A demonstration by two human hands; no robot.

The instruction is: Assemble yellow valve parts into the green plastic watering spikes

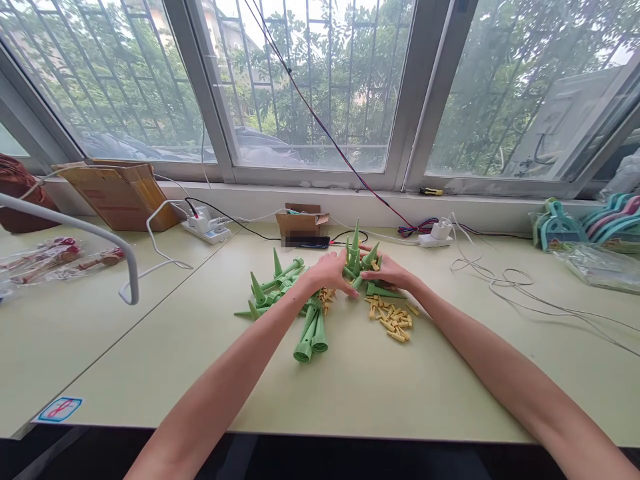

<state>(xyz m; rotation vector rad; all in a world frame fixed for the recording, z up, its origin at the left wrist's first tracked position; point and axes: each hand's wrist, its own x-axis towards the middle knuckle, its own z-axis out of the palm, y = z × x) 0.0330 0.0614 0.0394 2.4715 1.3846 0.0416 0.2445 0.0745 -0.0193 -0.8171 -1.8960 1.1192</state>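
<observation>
Green plastic watering spikes (356, 250), cone-shaped with wide caps, are bunched between my two hands at the middle of the table. My left hand (336, 272) curves round the left side of this bunch, thumb toward me. On the other side, my right hand (389, 270) clasps it with the fingers partly hidden behind the spikes. More green spikes (314, 328) lie in a loose heap to the left, partly covered by my left forearm. Small yellow nozzles (395, 322) are scattered in front of my right hand, and a few (327, 300) lie beneath my left wrist.
Behind the hands stand a small open cardboard box (301, 223) and a dark phone (307, 242). Power strips (206, 230) and loose white cables (520, 283) lie at both sides. Teal dustpan sets (560, 227) are far right; a larger box (117, 197) stands left.
</observation>
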